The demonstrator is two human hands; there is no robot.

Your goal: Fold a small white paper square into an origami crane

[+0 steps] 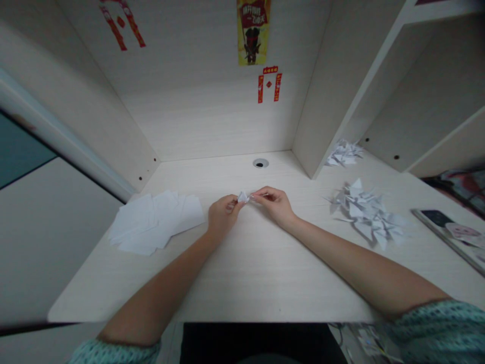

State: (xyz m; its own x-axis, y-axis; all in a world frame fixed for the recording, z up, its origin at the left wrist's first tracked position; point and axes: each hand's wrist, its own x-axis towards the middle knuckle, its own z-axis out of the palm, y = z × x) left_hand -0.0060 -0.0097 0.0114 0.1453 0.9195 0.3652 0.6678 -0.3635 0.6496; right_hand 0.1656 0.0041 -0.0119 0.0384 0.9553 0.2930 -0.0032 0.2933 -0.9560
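A small folded piece of white paper (243, 197) is held just above the pale wooden desk (242, 273), at its middle. My left hand (223, 213) pinches the paper's left end with closed fingers. My right hand (273, 203) pinches its right end, fingers also closed. Both forearms reach in from the near edge, with teal knitted sleeves pushed up.
A loose stack of flat white sheets (155, 220) lies to the left. A pile of folded paper figures (366, 212) lies to the right, another pile (344, 153) sits in the shelf nook behind. A phone and a book (452, 232) rest at far right. A cable hole (260, 163) is at the back.
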